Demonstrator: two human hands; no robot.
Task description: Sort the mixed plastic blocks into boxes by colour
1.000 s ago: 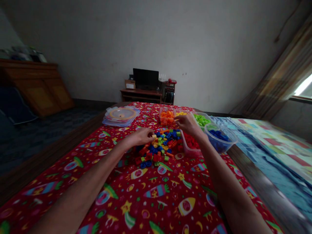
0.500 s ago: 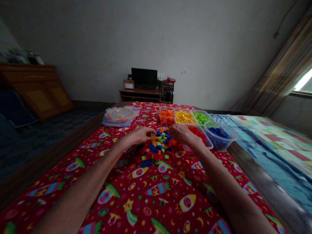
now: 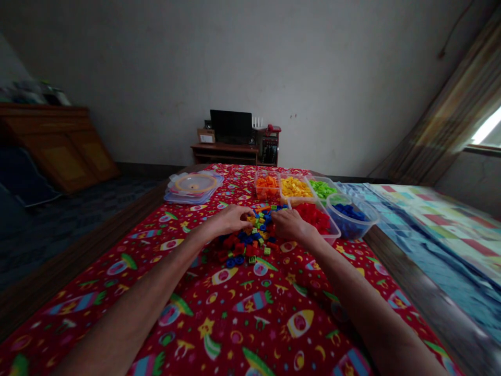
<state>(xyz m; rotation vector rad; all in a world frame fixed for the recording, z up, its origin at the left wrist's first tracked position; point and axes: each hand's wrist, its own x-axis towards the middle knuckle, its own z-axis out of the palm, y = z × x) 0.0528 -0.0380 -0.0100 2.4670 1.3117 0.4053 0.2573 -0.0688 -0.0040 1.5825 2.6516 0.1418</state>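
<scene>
A mixed pile of small plastic building blocks [image 3: 247,239], in blue, red, yellow, orange and green, lies on the red patterned tablecloth [image 3: 250,324]. My left hand [image 3: 231,219] is at the pile's left side, thumb and fingers curled round a yellow-orange block [image 3: 251,220]. At the right side of the pile is my right hand [image 3: 291,224], its fingers bent down and closed; what they grip is hidden. Just beyond the right hand, a clear container holds red blocks [image 3: 315,216].
Clear containers at the back hold orange blocks [image 3: 267,185], yellow blocks [image 3: 295,187] and green blocks [image 3: 322,188]. A round clear tub [image 3: 366,228] with blue blocks stands at the right, near the table's edge. Stacked clear lids [image 3: 191,188] lie at the far left.
My right hand has moved down and left from beside the red-block container onto the pile, uncovering more red blocks. My left hand has shifted slightly right.
</scene>
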